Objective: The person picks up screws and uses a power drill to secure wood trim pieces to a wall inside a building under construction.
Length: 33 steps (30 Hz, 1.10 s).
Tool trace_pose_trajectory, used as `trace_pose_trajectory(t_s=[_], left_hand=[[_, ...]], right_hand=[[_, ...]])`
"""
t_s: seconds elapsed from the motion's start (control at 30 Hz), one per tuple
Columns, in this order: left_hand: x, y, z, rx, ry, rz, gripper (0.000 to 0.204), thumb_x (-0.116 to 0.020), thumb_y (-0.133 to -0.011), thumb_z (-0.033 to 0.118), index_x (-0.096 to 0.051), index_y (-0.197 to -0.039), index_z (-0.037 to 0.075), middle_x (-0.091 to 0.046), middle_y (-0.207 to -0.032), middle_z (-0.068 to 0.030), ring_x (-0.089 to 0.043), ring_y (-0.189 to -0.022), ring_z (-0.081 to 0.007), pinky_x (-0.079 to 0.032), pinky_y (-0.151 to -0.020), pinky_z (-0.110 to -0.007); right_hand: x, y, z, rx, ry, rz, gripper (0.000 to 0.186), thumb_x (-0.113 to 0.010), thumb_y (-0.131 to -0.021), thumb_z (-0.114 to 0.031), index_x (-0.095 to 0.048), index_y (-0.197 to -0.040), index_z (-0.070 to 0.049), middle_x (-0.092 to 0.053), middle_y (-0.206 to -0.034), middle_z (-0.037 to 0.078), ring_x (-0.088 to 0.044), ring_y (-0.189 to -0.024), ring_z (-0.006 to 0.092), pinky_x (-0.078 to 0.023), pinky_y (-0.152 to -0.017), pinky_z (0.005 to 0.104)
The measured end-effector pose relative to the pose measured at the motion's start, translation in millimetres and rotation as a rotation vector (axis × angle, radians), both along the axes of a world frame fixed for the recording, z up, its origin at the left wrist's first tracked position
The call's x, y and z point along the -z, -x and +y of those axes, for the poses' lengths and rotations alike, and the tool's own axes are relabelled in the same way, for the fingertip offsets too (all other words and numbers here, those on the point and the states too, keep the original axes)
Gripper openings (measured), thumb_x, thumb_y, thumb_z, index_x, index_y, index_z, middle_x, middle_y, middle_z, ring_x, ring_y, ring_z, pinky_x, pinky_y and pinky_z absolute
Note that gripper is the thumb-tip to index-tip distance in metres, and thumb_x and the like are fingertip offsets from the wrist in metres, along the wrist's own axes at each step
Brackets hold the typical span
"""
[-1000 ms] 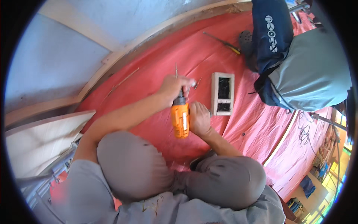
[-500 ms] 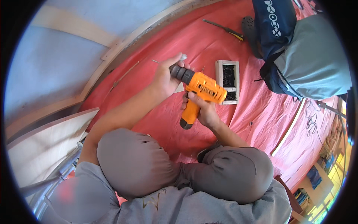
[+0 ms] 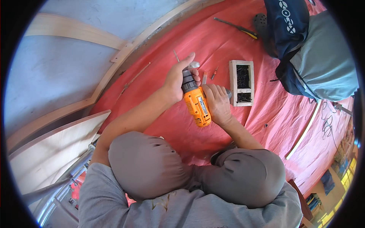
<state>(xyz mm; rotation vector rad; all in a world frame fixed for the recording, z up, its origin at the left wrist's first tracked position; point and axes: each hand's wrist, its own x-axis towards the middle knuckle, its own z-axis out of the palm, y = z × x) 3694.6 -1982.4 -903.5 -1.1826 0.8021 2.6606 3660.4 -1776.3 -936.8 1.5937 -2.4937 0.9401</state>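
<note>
Both of my hands are on an orange cordless drill (image 3: 196,107) held above the red sheet. My left hand (image 3: 176,81) closes around its black chuck, with the thumb stretched out. A thin bit (image 3: 176,56) sticks out beyond that hand, pointing away from me. My right hand (image 3: 217,102) wraps the drill's grip, which points to the right; its dark end (image 3: 229,94) shows past the fingers. By the left fingertips is a small whitish, shiny piece (image 3: 194,64); whether it is held or lies behind them I cannot tell.
A wooden box (image 3: 233,84) with two compartments of dark screws lies right of the drill. Near it is a small red-handled tool (image 3: 215,73). Farther off lies a yellow-and-black handled tool (image 3: 247,32). Another person (image 3: 323,57) sits at the right. A wooden panel (image 3: 57,140) leans at left.
The drill has turned in my hands: its rear end has swung toward me and its grip now points right instead of toward me. The view has shifted slightly.
</note>
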Motion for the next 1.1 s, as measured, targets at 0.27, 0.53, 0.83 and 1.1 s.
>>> trace_pose_trajectory(t_s=[0.27, 0.53, 0.83, 1.1], left_hand=[[-41, 4, 11, 0.077, 0.032, 0.190, 0.060, -0.072, -0.101, 0.056, -0.063, -0.123, 0.001, -0.052, -0.065, 0.0030, -0.053, -0.057, -0.0111, -0.050, -0.063, -0.034], [-32, -7, 9, 0.106, -0.069, 0.267, 0.048, -0.068, -0.106, 0.052, -0.069, -0.108, 0.004, -0.047, -0.060, 0.0055, -0.051, -0.056, -0.0112, -0.048, -0.064, -0.034], [-27, -14, -5, 0.049, -0.105, 0.246, 0.039, -0.073, -0.104, 0.039, -0.065, -0.115, 0.003, -0.050, -0.064, 0.0043, -0.055, -0.062, -0.0127, -0.052, -0.068, -0.037], [-13, -35, -6, 0.123, 0.071, 0.161, 0.024, -0.075, -0.100, 0.021, -0.069, -0.115, 0.003, -0.050, -0.069, 0.0050, -0.056, -0.066, -0.0122, -0.054, -0.073, -0.039]], right_hand=[[2, -9, -2, -0.018, 0.164, -0.283, 0.039, -0.076, -0.087, -0.016, -0.061, -0.120, -0.001, -0.066, -0.092, 0.017, -0.067, -0.082, 0.0387, -0.052, -0.073, 0.0483], [26, -39, -5, 0.002, 0.192, -0.764, 0.044, -0.081, -0.088, -0.018, -0.057, -0.120, -0.002, -0.068, -0.095, 0.023, -0.069, -0.085, 0.0475, -0.056, -0.072, 0.0513], [23, -40, -17, 0.022, 0.123, -0.823, 0.036, -0.078, -0.091, -0.015, -0.059, -0.120, -0.004, -0.071, -0.097, 0.024, -0.071, -0.088, 0.0464, -0.057, -0.074, 0.0500], [29, -32, -8, -0.102, 0.116, -0.364, 0.029, -0.075, -0.088, -0.019, -0.060, -0.108, -0.003, -0.066, -0.088, 0.020, -0.067, -0.082, 0.0421, -0.053, -0.072, 0.0515]])
